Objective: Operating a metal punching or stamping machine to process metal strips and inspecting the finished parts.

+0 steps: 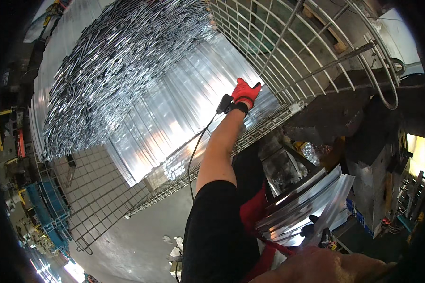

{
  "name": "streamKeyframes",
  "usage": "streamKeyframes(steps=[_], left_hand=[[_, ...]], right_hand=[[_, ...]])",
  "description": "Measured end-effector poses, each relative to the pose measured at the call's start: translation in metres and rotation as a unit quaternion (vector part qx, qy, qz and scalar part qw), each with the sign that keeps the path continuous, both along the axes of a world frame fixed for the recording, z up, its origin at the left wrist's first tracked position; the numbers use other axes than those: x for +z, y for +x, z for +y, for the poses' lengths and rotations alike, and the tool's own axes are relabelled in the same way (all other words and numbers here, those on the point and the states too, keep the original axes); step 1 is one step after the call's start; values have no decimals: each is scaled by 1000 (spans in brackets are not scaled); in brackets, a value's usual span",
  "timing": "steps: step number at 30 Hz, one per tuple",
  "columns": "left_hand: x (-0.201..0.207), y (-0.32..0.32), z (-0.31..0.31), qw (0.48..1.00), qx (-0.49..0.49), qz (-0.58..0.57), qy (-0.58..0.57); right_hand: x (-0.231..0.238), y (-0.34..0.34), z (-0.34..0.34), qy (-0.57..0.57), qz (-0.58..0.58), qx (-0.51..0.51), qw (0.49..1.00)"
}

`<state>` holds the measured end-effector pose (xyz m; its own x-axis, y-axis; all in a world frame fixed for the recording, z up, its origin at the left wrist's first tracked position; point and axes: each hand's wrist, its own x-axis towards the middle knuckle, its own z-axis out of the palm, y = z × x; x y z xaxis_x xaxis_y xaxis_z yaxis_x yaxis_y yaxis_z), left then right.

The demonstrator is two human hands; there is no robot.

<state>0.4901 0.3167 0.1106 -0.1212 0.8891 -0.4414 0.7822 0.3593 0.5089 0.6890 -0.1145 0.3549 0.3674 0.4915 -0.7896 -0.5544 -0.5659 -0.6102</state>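
Note:
My left hand point(246, 92), in a red glove, reaches over the wire basket at its right end. Its thumb and a finger stand apart, and no object shows between them. Beneath it lie long, shiny metal strips point(174, 104), side by side. A black box with a cable point(225, 104) is strapped at that wrist. At lower right, my right hand point(311, 231), in a dark glove, is closed around a bundle of long metal strips point(293, 212) held close to my body. Those strips hide part of its fingers.
A large heap of short metal pieces point(127, 61) covers the far left of the strips. The basket's wire mesh side point(288, 52) rises at right, and its mesh point(89, 184) shows at left. Dark machine blocks point(326, 118) stand at right. White scraps point(177, 250) lie on the grey floor point(132, 250).

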Motion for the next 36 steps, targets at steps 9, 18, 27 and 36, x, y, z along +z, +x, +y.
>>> streamKeyframes(steps=[9, 18, 27, 36], left_hand=[[-61, 36, 2, 932, -162, 315, 83], [23, -57, -32, 943, -136, 227, 201], [268, -161, -236, 930, 44, -291, 222], [355, -123, -427, 866, -232, -388, 213]], right_hand=[[7, 2, -7, -4, 0, 1, 1000], [31, -3, -21, 55, -9, 6, 998], [104, -30, -48, 288, -18, 14, 957], [141, -45, -17, 494, 0, -24, 869]])
